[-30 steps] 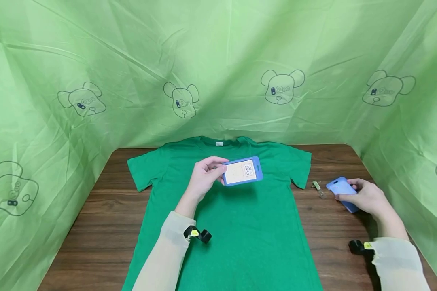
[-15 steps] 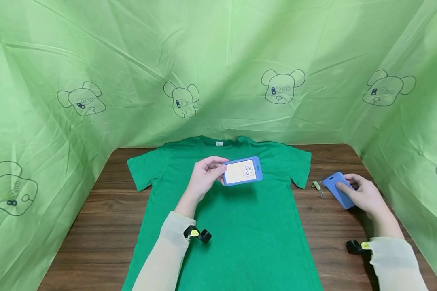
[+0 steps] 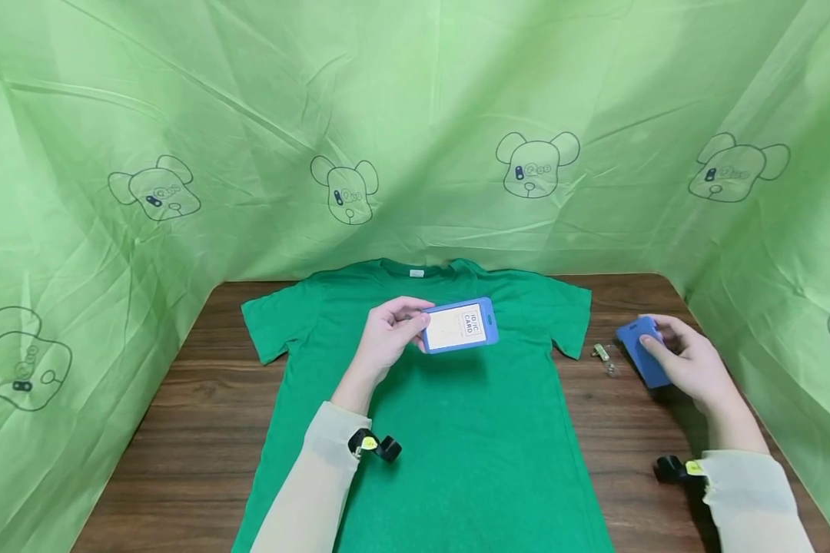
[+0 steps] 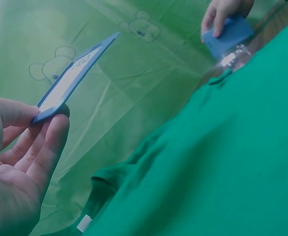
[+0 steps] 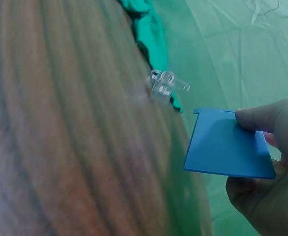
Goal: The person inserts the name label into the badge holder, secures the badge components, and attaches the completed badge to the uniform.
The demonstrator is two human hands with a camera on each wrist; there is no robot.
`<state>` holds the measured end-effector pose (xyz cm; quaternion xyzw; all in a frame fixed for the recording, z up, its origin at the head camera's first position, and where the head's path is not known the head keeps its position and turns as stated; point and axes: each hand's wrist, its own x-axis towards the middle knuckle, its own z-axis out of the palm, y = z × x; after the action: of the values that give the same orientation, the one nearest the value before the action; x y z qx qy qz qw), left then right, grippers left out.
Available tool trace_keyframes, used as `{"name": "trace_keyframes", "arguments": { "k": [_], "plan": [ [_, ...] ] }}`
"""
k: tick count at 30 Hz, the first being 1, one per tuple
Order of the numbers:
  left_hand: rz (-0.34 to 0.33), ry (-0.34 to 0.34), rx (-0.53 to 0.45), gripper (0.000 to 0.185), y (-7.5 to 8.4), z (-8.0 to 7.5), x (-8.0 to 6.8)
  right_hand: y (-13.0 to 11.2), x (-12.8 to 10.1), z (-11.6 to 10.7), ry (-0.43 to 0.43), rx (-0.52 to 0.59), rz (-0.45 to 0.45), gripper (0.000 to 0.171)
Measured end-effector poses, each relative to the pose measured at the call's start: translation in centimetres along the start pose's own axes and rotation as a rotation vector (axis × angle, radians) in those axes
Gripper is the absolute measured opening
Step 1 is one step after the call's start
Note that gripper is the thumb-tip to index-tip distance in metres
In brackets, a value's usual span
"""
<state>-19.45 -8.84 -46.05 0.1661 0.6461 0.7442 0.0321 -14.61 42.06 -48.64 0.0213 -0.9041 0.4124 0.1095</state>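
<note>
My left hand (image 3: 386, 335) pinches one short end of a blue ID card holder (image 3: 460, 325) between thumb and fingers. A white insert reading "ID/IC CARD" faces up, and the slotted end points right. The holder is raised over the green T-shirt (image 3: 456, 438). On the right, my right hand (image 3: 689, 361) grips a flat blue badge-holder cover (image 5: 227, 145), thumb on its face and fingers behind. A small slot shows near the cover's far end, and a thin lip runs along one edge in the right wrist view. The fingers behind the cover are partly hidden.
A small clear clip with a metallic end (image 3: 605, 359) lies on the wooden table (image 3: 194, 430), between the shirt's right sleeve and the cover. Green curtain walls (image 3: 415, 138) with printed bear heads enclose the back and both sides.
My right hand has raised the cover off the table and tilted it more upright, shifting slightly toward the back. The left hand and its card holder have stayed almost still.
</note>
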Motion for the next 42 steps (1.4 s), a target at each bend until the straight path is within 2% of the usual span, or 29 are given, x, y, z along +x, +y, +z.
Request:
{"name": "trace_keyframes", "arguments": {
  "k": [7, 17, 25, 35, 42],
  "plan": [
    [0.006, 0.005, -0.002, 0.022, 0.4, -0.3, -0.1, -1.9, 0.5, 0.4, 0.018, 0.029, -0.077, 0.047],
    [0.012, 0.012, 0.000, 0.023, 0.5, -0.5, -0.2, -5.4, 0.6, 1.2, 0.046, 0.055, -0.113, 0.047],
    [0.013, -0.002, -0.020, 0.023, 0.3, -0.3, -0.1, -8.6, 0.8, 2.0, 0.051, 0.168, -0.174, 0.050],
    [0.018, 0.006, -0.015, 0.023, 0.4, -0.4, -0.1, -13.4, 2.6, 3.8, 0.005, 0.304, -0.135, 0.047],
    [0.015, 0.006, -0.016, 0.023, 0.3, -0.3, -0.1, -16.2, 3.4, 4.7, 0.000, 0.302, -0.142, 0.055]
  ]
}}
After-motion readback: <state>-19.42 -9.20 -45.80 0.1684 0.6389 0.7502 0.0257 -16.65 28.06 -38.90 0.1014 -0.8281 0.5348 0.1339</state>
